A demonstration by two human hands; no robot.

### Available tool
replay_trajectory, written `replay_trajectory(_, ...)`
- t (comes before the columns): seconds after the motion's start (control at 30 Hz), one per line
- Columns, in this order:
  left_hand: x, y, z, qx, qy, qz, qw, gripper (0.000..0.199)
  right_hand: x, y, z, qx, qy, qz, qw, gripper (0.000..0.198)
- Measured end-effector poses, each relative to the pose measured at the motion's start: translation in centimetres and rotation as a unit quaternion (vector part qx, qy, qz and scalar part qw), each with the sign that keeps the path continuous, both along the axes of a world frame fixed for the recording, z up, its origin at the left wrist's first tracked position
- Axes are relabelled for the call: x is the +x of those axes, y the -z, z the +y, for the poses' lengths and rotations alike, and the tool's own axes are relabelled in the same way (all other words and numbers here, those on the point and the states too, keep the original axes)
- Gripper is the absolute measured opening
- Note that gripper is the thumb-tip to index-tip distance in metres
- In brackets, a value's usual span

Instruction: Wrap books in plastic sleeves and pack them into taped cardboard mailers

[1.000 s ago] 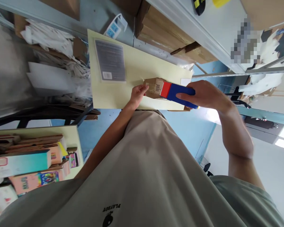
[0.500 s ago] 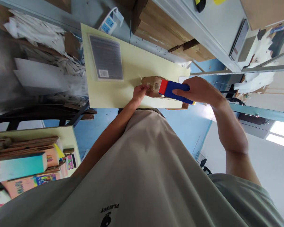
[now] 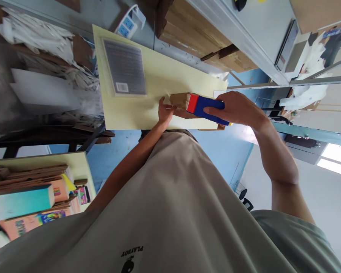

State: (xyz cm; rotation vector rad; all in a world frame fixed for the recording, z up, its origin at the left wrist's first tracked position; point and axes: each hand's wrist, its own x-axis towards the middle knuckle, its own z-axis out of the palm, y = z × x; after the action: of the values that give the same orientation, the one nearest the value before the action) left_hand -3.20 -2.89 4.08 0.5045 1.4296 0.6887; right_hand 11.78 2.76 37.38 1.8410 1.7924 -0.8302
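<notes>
My right hand (image 3: 233, 108) is wrapped round a slim blue-and-red box (image 3: 207, 109), its red end pointing left. The blue-and-red box lies over a small brown cardboard box (image 3: 178, 100) on the pale yellow tabletop (image 3: 159, 72). At the left end of the cardboard box is my left hand (image 3: 165, 114), fingers apart, one raised and another at the carton's edge. Whether that fingertip presses on the cardboard is hard to see. Left of both hands lies a flat clear-wrapped dark packet (image 3: 126, 68) with a white barcode label.
Behind the table are a white power strip (image 3: 127, 24) and large brown cartons (image 3: 193, 26). A grey shelf (image 3: 261, 34) juts in at upper right. White packing scraps (image 3: 42, 34) heap at left. Colourful boxes (image 3: 19, 203) fill a second yellow surface at lower left.
The blue-and-red box has shifted slightly left over the cardboard box, covering the barcode label seen before. My left fingers have spread from a pinch at the cardboard box's end.
</notes>
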Motion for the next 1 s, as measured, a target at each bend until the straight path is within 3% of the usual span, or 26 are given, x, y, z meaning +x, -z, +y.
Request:
replay_trajectory(0.07,-0.5,-0.6,-0.6,0.035,0.004,-0.005,0.999,0.053,0.0,-0.1,-0.1,0.000,-0.009,0.001,1.000,0.059)
replay_trajectory(0.13,-0.9,-1.9,-1.6,0.118,0.014,-0.043,0.992,0.051,-0.1,-0.3,-0.1,-0.006,-0.013,-0.008,1.000,0.057)
replay_trajectory(0.23,-1.2,-4.3,-3.4,0.237,0.052,-0.112,0.964,0.074,-0.8,-0.7,0.0,-0.027,-0.009,-0.026,0.999,0.053)
replay_trajectory(0.3,-1.1,-5.3,-4.2,0.275,0.088,-0.126,0.949,0.093,-1.7,-1.0,0.2,-0.043,-0.004,-0.046,0.998,0.053)
replay_trajectory(0.4,-0.7,-5.3,-4.3,0.302,0.147,-0.085,0.938,0.106,-3.0,-1.4,0.4,-0.065,-0.005,-0.082,0.995,0.052)
replay_trajectory(0.57,-0.5,-4.4,-3.3,0.345,0.235,-0.001,0.909,0.105,-4.2,-2.0,0.4,-0.093,-0.025,-0.099,0.990,0.054)
replay_trajectory(0.77,-0.5,-4.9,-0.3,0.435,0.285,-0.001,0.854,0.138,-4.6,-2.2,-0.2,-0.089,-0.055,-0.125,0.987,0.053)
replay_trajectory(0.87,-0.6,-5.3,1.3,0.458,0.312,-0.010,0.832,0.115,-5.0,-2.3,-0.7,-0.084,-0.066,-0.131,0.986,0.052)
replay_trajectory(1.0,-0.4,-6.1,2.1,0.443,0.297,0.002,0.846,0.074,-5.2,-2.4,-1.1,-0.077,-0.068,-0.141,0.985,0.052)
